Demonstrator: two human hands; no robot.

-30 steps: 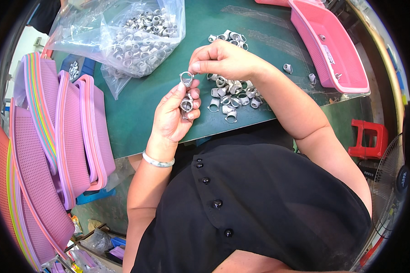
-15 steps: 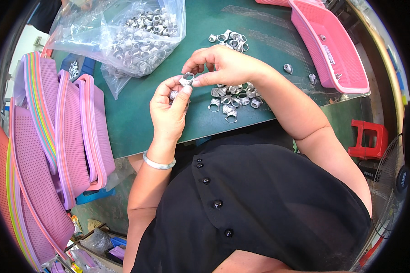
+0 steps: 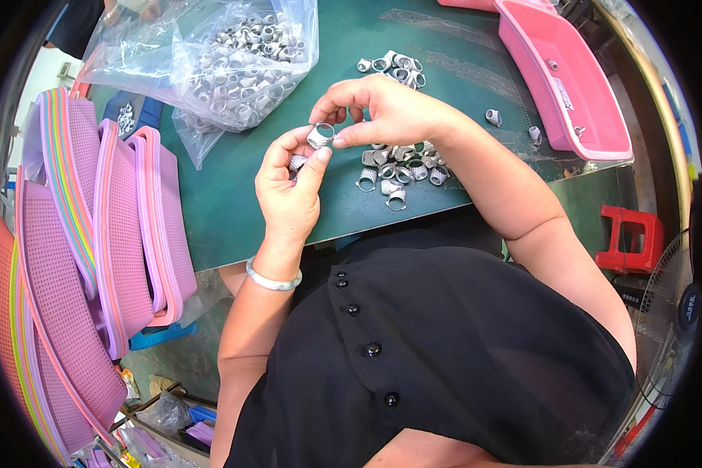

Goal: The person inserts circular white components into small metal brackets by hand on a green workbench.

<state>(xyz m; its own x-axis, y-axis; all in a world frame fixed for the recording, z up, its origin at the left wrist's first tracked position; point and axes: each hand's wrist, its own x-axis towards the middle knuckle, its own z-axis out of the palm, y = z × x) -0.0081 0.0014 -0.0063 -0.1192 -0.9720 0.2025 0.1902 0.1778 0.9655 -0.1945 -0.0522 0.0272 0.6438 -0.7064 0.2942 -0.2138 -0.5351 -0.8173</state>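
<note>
Left hand (image 3: pixel 290 191) and right hand (image 3: pixel 388 108) both grip one textured ring (image 3: pixel 318 139); pinched loosely, it could roll off the bench's (image 3: pixel 230 187) near edge.

Observed green tabletop (image 3: pixel 242 195) above greenish floor (image 3: pixel 164 368); at right, 1 red stool (image 3: pixel 656 240) near 1 wire-caged fan (image 3: pixel 663 312).

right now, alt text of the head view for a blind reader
A person's left hand and right hand hold a silver ring above a green table, beside a pile of similar rings. A clear bag of rings lies upper left; a pink basket stands upper right.
</note>
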